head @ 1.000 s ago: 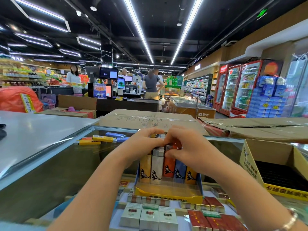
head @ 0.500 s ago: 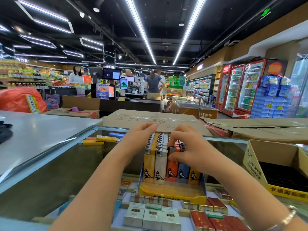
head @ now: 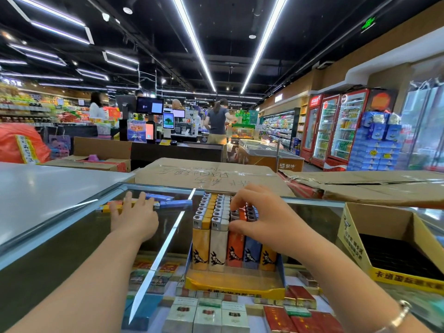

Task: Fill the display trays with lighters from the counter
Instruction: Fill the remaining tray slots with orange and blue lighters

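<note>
A yellow display tray (head: 230,286) stands on the glass counter, packed with upright lighters (head: 209,246) in orange, white, red and blue rows. My right hand (head: 262,217) rests on the tops of the red and blue rows, fingers curled onto them and thumb against the front lighter. My left hand (head: 134,216) lies flat with straight fingers on several loose lighters (head: 165,200), yellow, orange and blue, that lie on the glass at the counter's far left edge.
A second yellow tray (head: 384,260) with a dark empty inside stands to the right. Cardboard boxes (head: 211,175) line the far side of the counter. Cigarette packs (head: 206,316) show beneath the glass. A white countertop (head: 43,188) lies to the left.
My left hand left the tray's lighter tops and moved left to the loose lighters on the glass. My right hand stayed on the tray's rows.
</note>
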The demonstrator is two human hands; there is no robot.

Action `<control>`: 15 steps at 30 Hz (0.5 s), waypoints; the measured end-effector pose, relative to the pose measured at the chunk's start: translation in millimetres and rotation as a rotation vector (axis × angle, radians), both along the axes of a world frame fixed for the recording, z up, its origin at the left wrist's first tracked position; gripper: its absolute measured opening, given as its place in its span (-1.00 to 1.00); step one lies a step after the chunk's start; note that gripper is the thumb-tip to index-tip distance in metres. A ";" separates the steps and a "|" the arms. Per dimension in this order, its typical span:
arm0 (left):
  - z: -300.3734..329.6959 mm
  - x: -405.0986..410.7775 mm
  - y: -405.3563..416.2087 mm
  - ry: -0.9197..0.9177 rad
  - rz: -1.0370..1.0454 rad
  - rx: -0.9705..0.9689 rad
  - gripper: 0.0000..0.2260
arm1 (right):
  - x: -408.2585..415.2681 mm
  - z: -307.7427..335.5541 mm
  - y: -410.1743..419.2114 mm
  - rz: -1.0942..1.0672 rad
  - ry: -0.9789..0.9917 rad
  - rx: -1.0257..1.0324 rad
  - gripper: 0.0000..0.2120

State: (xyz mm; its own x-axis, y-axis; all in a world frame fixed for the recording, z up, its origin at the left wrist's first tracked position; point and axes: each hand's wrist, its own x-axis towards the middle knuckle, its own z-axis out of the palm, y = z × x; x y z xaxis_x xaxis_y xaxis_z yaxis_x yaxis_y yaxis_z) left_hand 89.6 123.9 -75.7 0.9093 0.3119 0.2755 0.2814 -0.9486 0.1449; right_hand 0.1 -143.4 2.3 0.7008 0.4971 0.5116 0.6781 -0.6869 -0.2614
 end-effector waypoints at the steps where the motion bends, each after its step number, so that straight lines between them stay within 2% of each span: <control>1: 0.2 0.9 2.2 0.027 0.018 -0.004 -0.54 | -0.2 -0.2 0.0 0.001 0.003 0.001 -0.82; 9: 5.2 3.4 13.4 0.112 0.070 -0.057 -0.49 | -0.8 1.0 -0.7 -0.004 0.023 0.001 -0.82; 15: 11.1 -1.3 15.9 0.081 0.175 0.090 -0.51 | -1.0 -0.1 -0.4 0.001 0.010 -0.001 -0.83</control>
State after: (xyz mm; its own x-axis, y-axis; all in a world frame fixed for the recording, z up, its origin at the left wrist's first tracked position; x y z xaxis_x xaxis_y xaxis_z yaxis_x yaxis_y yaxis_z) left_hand 88.3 139.8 -64.6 0.8638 0.4443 0.2375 0.4503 -0.8923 0.0317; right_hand -0.8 -143.8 2.2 0.7056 0.4983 0.5039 0.6760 -0.6866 -0.2675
